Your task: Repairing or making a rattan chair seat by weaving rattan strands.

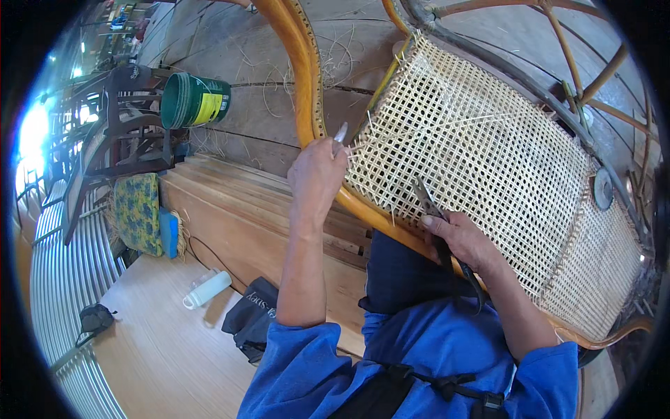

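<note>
A woven cane panel (481, 153) stretches across a curved wooden chair frame (305, 77) in front of me. Loose strand ends stick out along its left edge. My left hand (319, 178) is closed at that edge, against the frame. A pale pointed tip (340, 133) rises beside its fingers; whether it is a peg or a covered finger I cannot tell. My right hand (460, 237) grips long-nose pliers (431, 204) by their dark handles. The jaws point up and left over the lower left part of the cane, slightly parted.
A green bucket (218, 101) lies on its side by scattered cane strands (276, 80). Stacked planks (237, 209) run along my left. Beyond them are a patterned cushion (137, 213), a pale bottle (208, 290) and a black bag (251, 318). A round grey disc (603, 188) rests at the cane's right edge.
</note>
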A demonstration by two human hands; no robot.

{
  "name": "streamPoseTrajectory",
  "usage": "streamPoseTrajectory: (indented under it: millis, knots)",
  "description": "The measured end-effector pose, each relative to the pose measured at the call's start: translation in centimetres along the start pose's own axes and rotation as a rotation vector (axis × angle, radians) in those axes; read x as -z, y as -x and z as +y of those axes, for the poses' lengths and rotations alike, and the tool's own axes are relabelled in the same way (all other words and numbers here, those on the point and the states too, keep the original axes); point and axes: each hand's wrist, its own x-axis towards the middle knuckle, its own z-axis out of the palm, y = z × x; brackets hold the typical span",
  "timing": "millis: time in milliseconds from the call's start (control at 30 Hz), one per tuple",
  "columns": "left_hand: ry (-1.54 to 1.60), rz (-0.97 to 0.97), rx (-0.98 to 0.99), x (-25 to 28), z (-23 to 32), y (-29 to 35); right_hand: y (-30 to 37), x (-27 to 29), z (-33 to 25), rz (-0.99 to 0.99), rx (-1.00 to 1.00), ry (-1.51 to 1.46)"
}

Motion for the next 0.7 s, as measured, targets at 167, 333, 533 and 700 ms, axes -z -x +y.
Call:
streamPoseTrajectory:
  millis: [167,333,533,700]
  knots:
    - [0.427,0.115,0.136,1.4,1.0,2.0,5.2,2.2,-1.0,0.195,-0.065,0.254]
    - [0.696,0.248,0.12,0.2,2.0,4.9,11.7,4.3,3.4,0.561,0.081,0.533]
    - [1.158,0.097,0.112,-3.9,6.0,10.8,17.7,5.6,9.3,0.683,0.053,0.647]
    - [1.019,-0.189,-0.223,-7.8,9.8,16.7,22.9,4.7,13.1,0.825,-0.023,0.515]
